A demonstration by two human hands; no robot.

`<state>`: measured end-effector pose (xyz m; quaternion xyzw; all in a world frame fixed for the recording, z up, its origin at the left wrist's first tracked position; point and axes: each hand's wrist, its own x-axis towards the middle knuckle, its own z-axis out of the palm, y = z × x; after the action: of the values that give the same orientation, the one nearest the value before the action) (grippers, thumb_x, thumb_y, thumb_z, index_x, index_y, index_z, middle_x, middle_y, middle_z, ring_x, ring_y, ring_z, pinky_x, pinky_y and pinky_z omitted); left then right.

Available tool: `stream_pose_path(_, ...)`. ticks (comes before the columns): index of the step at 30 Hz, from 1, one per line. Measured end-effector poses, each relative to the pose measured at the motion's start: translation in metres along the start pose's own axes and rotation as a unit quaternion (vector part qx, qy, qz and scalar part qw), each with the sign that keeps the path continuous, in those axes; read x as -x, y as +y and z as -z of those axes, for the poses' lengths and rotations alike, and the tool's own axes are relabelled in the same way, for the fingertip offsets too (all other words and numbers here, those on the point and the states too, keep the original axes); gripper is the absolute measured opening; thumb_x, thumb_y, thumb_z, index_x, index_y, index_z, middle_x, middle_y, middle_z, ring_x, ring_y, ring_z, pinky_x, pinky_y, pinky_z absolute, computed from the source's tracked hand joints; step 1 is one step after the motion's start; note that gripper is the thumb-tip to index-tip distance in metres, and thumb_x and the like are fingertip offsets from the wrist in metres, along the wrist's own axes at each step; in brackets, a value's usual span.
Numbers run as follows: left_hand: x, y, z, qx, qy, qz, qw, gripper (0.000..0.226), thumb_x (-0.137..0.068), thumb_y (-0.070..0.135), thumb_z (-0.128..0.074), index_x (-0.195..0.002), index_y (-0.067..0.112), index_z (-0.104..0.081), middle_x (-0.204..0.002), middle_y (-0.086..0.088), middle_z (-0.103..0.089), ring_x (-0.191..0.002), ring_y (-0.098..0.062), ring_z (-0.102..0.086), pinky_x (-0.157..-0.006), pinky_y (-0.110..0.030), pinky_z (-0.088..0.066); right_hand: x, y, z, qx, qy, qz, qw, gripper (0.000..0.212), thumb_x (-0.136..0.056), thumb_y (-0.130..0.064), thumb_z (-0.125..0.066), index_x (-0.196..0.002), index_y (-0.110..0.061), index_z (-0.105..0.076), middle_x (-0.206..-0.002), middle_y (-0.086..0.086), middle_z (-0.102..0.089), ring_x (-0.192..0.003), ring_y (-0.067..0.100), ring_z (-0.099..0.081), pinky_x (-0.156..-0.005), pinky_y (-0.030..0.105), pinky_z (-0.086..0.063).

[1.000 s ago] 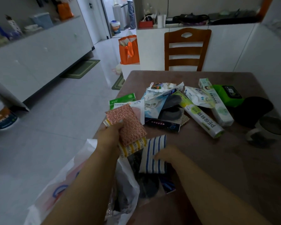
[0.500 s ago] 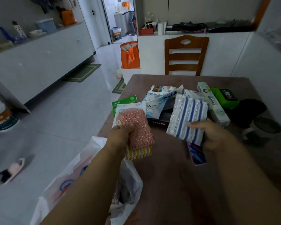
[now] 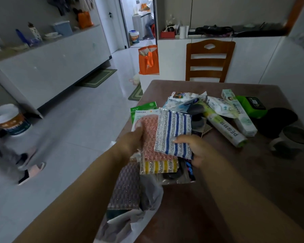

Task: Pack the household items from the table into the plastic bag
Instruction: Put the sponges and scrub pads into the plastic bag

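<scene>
Here: blue-striped glittery sponge cloth point(image 3: 173, 135), right hand point(image 3: 197, 149) gripping.

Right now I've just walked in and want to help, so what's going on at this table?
A person is packing household items. The left hand holds a pink scrubbing pad with a yellow striped one under it; the right hand brings a blue striped pad onto that stack. The plastic bag hangs open at the table edge below. Rolls and packets still lie further back.

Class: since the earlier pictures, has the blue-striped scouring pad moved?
Yes. The blue-striped scouring pad has left the table, lifted by the right hand, then carried left against the pink pad.
</scene>
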<state>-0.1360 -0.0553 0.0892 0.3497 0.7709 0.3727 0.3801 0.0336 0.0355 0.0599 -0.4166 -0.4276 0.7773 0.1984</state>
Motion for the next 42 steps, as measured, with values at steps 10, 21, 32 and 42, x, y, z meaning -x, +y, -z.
stream_pose_path(10, -0.037, -0.058, 0.042, -0.351, 0.034, -0.019, 0.936, 0.025, -0.082, 0.028, -0.069, -0.094, 0.006, -0.074, -0.101, -0.013, -0.072, -0.084, -0.02, -0.059, -0.073, -0.029, -0.042, 0.017, 0.012, 0.021, -0.056, 0.002, 0.007, 0.998, 0.056, -0.048, -0.016, -0.077, -0.103, -0.01, -0.07, -0.12, 0.015, -0.062, -0.109, 0.035, -0.06, -0.101, 0.05, -0.044)
stream_pose_path(21, -0.014, -0.061, 0.096, 0.08, 0.052, 0.117, 0.989, 0.037, -0.097, 0.035, -0.046, -0.079, 0.009, -0.065, -0.083, -0.013, -0.059, -0.08, -0.028, -0.052, -0.081, -0.038, -0.039, 0.018, 0.07, -0.082, -0.035, -0.186, -0.051, 0.981, 0.018, -0.08, -0.002, -0.065, -0.085, -0.015, -0.076, -0.085, 0.005, -0.077, -0.075, 0.02, -0.074, -0.07, 0.032, -0.058)
stream_pose_path(32, 0.002, -0.1, 0.136, 0.141, 0.062, 0.181, 0.972, 0.075, -0.094, 0.057, -0.035, -0.071, -0.004, -0.073, -0.108, -0.027, -0.066, -0.096, -0.033, -0.054, -0.086, -0.037, -0.042, 0.027, 0.076, -0.136, 0.234, -0.085, 0.105, 0.963, 0.03, -0.07, -0.017, -0.079, -0.096, -0.026, -0.066, -0.099, -0.005, -0.072, -0.088, 0.01, -0.068, -0.077, 0.026, -0.056)
stream_pose_path(42, 0.004, -0.076, 0.136, 0.158, 0.05, 0.11, 0.98, 0.073, -0.097, 0.05, -0.034, -0.067, -0.003, -0.075, -0.098, -0.021, -0.07, -0.095, -0.033, -0.058, -0.083, -0.035, -0.049, 0.023, 0.063, -0.125, 0.488, 0.201, 0.286, 0.8, 0.055, -0.081, -0.057, -0.045, -0.117, -0.018, -0.055, -0.112, 0.004, -0.061, -0.103, 0.023, -0.059, -0.084, 0.038, -0.051)
